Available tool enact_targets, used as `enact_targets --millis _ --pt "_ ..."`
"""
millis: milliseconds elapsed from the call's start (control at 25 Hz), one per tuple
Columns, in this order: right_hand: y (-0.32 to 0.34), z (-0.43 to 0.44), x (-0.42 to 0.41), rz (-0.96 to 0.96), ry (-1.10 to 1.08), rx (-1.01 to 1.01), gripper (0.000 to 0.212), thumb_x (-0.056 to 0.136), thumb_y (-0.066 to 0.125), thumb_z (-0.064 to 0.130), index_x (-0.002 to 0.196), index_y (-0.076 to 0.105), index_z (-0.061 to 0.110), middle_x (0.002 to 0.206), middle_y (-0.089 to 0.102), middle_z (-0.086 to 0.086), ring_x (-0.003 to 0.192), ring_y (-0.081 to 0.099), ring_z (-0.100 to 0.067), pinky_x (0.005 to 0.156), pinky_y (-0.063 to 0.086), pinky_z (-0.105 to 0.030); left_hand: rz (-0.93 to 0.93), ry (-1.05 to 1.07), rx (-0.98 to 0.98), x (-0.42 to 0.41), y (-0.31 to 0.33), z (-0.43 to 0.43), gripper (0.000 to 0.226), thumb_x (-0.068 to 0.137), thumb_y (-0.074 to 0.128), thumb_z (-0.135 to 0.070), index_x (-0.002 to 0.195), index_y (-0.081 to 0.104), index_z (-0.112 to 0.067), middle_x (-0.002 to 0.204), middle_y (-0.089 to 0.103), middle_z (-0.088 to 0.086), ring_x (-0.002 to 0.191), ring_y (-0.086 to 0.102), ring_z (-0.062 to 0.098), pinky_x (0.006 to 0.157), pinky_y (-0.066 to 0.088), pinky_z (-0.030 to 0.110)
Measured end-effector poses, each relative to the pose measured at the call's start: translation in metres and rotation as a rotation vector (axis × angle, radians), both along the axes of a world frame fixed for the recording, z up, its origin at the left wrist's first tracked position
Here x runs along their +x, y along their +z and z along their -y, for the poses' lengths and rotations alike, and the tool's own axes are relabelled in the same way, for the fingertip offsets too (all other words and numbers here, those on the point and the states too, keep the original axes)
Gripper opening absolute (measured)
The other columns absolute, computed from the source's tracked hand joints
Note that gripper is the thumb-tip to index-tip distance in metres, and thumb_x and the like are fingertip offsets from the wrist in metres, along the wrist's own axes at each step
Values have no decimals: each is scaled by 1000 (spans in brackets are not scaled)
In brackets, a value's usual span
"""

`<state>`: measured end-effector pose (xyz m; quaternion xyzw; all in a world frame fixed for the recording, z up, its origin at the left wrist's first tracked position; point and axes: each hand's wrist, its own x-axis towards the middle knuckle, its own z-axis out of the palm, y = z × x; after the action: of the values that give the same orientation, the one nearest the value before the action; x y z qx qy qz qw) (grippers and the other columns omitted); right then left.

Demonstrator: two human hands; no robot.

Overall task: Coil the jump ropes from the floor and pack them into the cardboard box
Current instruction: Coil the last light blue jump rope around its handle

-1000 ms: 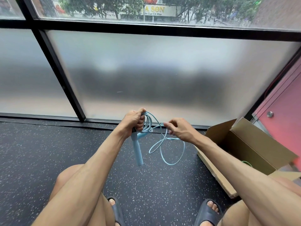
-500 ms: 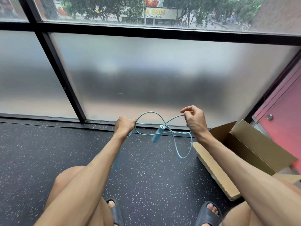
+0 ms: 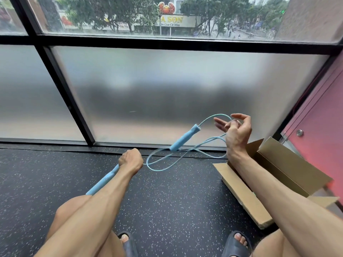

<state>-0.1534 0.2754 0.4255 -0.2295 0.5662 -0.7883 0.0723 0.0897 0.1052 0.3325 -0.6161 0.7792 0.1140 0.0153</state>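
Above the dark floor (image 3: 167,201), the left hand (image 3: 130,160) grips one handle (image 3: 104,180) of the blue jump rope (image 3: 182,140) in a fist. The raised right hand (image 3: 237,132) hooks the cord with thumb and curled forefinger, other fingers spread. Loose loops hang between the hands, near the open cardboard box (image 3: 278,160).

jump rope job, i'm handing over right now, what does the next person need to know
Hands: the left hand is a fist round the first handle of the blue jump rope. The right hand is raised and seems to pinch the cord near the second handle, which dangles in the air.
Rope: the cord hangs in loose loops between the hands, not a tidy coil.
Box: the cardboard box sits open on the floor to the right, its inside mostly hidden by the right arm.
Done: rope picked up.
Left: finish coiling it, then put it in the box.
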Motion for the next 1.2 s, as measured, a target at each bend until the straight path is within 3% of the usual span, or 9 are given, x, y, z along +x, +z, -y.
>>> enact_targets --millis 200,280,360,480,640,800,920,1040,1200 --pt "-14 -1 -20 -168 -1 333 25 101 36 1 95 57 14 67 61 -6 78 74 -25 78 60 -49 -120 21 47 -1 7 1 19 94 60 -23 97 68 -6 111 69 15 103 64 34 76 45 33" --pt "-25 -2 -16 -308 47 583 23 100 42 3 95 62 12 71 67 -5 74 73 -21 74 61 -44 -281 30 118 -7 14 5 25 94 60 -28 86 63 -4 99 68 18 95 65 35 76 48 37" --pt "-35 -2 -16 -437 88 847 22 96 47 4 98 68 12 78 72 -5 78 71 -20 75 57 -34 -510 56 211 -13 19 10 30 93 60 -26 71 57 -5 74 60 18 67 59 29 63 49 39" --pt "-47 -1 -19 -468 247 1210 26 89 51 2 103 71 12 96 73 -9 95 69 -26 85 54 -32 -900 87 389 -19 29 13 43 96 60 -21 57 44 -14 42 43 2 35 39 16 42 31 23" --pt "-61 -5 -9 -647 324 1516 12 84 65 6 85 71 16 79 70 -2 79 69 -24 72 58 -33 -1161 18 437 -21 47 6 44 99 56 -23 58 47 -15 38 37 -6 32 32 11 42 28 22" --pt "-61 0 1 -664 434 1440 14 88 73 28 76 68 22 72 68 2 72 64 -15 66 51 -27 -1145 -61 454 -25 49 -3 40 100 56 -26 66 63 -6 38 39 -4 33 32 10 42 28 20" --pt "-51 3 11 -544 585 1260 9 92 68 25 86 66 19 74 68 -2 60 59 -10 53 45 -23 -1021 -186 512 -29 41 -14 39 98 59 -30 76 72 0 46 44 0 40 36 13 44 31 23" --pt "-45 4 19 -411 649 1125 11 96 62 23 88 64 15 84 72 -13 64 68 -20 49 54 -28 -889 -329 511 -36 30 -28 43 94 63 -41 80 76 -3 48 42 0 45 35 15 46 30 23" --pt "-35 3 23 -601 596 1113 14 96 61 27 85 64 19 82 63 3 71 58 -10 55 42 -19 -744 -489 439 -44 15 -43 49 86 69 -48 72 71 -1 54 40 0 49 29 13 49 22 28"
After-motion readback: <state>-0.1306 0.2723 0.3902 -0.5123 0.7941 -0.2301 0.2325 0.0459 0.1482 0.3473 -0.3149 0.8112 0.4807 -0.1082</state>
